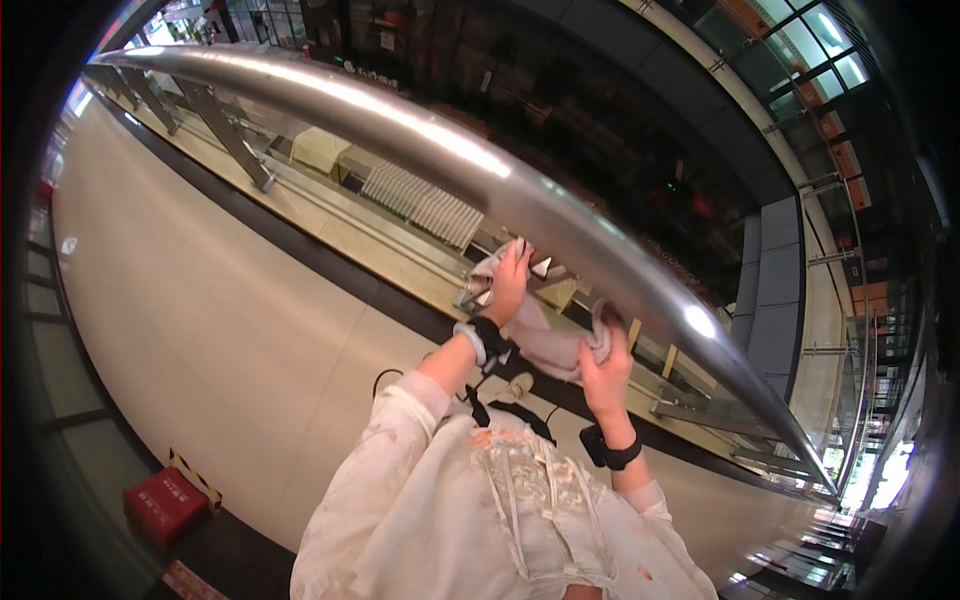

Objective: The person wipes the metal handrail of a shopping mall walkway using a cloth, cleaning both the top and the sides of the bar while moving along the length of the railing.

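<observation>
A pale pinkish cloth (548,345) stretches between my two hands, just below a thick polished metal handrail (490,165). My left hand (511,283) grips the cloth's bunched left end close to the rail's underside, by a metal post fitting. My right hand (608,370) is closed around the cloth's other end, nearer to me and further right. Part of the fingers of both hands is hidden by cloth folds. Dark bands sit on both wrists, with a white one also on the left.
The handrail runs from far left to lower right, on metal posts (225,135) with glass panels. Beyond it lies a dark drop to a lower level. A red box (166,505) stands on the pale tiled floor (230,270) at lower left. My shoe (518,386) shows below.
</observation>
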`<state>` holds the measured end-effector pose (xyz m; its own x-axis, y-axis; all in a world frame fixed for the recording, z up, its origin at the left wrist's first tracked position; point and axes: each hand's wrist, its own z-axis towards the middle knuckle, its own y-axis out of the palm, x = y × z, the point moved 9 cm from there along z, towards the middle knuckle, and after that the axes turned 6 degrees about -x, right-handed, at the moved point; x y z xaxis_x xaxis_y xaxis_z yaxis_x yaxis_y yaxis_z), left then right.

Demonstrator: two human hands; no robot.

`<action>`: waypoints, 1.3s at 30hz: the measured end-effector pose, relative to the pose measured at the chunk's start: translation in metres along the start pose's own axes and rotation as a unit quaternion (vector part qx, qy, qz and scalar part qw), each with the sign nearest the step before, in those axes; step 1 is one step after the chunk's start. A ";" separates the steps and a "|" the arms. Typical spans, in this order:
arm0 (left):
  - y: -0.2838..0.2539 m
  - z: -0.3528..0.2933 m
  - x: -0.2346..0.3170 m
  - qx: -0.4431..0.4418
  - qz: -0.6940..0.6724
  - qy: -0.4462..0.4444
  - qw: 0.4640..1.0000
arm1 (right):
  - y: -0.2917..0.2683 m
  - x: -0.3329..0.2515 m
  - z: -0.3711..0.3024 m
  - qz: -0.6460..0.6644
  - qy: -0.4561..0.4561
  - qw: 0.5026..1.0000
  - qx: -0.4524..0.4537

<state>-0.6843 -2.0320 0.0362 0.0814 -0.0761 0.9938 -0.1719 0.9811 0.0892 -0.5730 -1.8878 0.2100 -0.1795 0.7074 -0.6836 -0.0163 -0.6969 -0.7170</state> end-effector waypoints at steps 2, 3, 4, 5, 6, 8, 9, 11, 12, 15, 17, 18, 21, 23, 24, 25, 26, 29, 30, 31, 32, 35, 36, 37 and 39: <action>0.000 -0.001 0.011 0.003 0.340 0.167 0.925 | -0.002 -0.009 0.002 0.078 0.080 0.994 -0.016; 0.007 0.001 0.025 0.006 0.334 0.175 0.926 | -0.003 -0.003 0.005 0.073 0.073 0.995 -0.010; 0.011 -0.003 0.040 0.026 0.361 0.150 0.920 | -0.008 0.003 0.005 0.041 0.025 0.998 0.033; 0.009 -0.007 0.054 0.077 0.327 0.202 0.920 | -0.014 0.004 0.004 0.008 -0.024 0.997 0.075; 0.003 -0.013 0.067 0.128 0.296 0.252 0.912 | -0.011 0.016 0.004 0.083 0.009 0.993 0.083; -0.002 -0.015 0.054 0.070 0.136 0.162 0.975 | -0.012 0.024 0.003 0.101 0.029 0.991 0.077; 0.002 -0.014 0.038 0.004 -0.029 0.069 0.997 | -0.013 0.030 0.001 0.121 0.053 0.988 0.076; -0.008 -0.011 -0.031 -0.007 0.078 0.013 0.997 | -0.005 0.026 0.010 0.100 0.033 0.992 0.070; -0.010 -0.014 -0.039 -0.019 0.044 0.011 0.999 | -0.001 0.034 0.010 0.122 0.030 0.990 0.056; -0.041 -0.021 -0.126 0.074 -0.065 -0.038 0.994 | 0.025 0.046 0.016 0.107 0.051 0.992 -0.044; -0.017 -0.018 -0.090 0.052 0.041 -0.021 0.998 | 0.031 0.086 0.005 0.268 0.141 0.953 -0.025; -0.007 -0.019 -0.063 0.037 0.077 -0.018 0.996 | 0.032 0.111 -0.002 0.334 0.167 0.928 -0.009; -0.008 -0.001 0.020 0.064 -0.020 -0.026 0.997 | 0.019 0.139 -0.012 0.383 0.184 0.903 0.069; 0.009 0.005 0.059 -0.023 0.095 0.102 0.990 | 0.013 0.139 -0.009 0.407 0.165 0.894 0.092; 0.020 -0.004 0.086 -0.025 0.255 0.282 0.924 | 0.012 0.130 -0.004 0.459 0.166 0.868 0.090; 0.020 -0.004 0.083 -0.024 0.258 0.283 0.924 | 0.013 0.125 -0.001 0.510 0.167 0.839 0.087; 0.017 0.002 0.070 -0.031 0.214 0.219 0.951 | 0.017 0.134 0.003 0.530 0.159 0.832 0.043; 0.008 0.001 0.042 -0.021 0.136 0.188 0.972 | 0.027 0.152 0.009 0.550 0.097 0.827 -0.058; 0.005 0.001 0.035 -0.057 0.080 0.091 0.991 | 0.031 0.164 0.008 0.557 0.079 0.823 -0.083; 0.003 0.001 0.025 -0.085 0.027 -0.008 0.996 | 0.024 0.170 0.016 0.234 0.045 0.969 -0.058; 0.004 0.005 0.028 -0.092 0.032 -0.005 0.995 | 0.017 0.172 0.020 0.041 0.020 0.999 -0.017; -0.001 0.009 0.027 -0.125 0.103 0.008 0.987 | 0.009 0.071 0.071 0.296 -0.050 0.950 0.081; 0.005 0.004 0.054 -0.104 0.234 0.172 0.951 | 0.010 0.050 0.078 0.367 -0.073 0.920 0.113; 0.016 -0.011 0.073 -0.080 0.353 0.329 0.872 | 0.013 0.029 0.086 0.435 -0.100 0.883 0.142; 0.034 -0.011 0.076 -0.103 0.367 0.347 0.857 | 0.031 0.060 0.073 0.110 -0.066 0.966 0.224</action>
<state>-0.6732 -2.0026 0.1143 0.6013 0.6297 0.4919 -0.2560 0.7349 -0.6279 -0.6561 -1.8755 0.1574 -0.3510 0.5353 -0.7683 -0.3811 -0.8311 -0.4049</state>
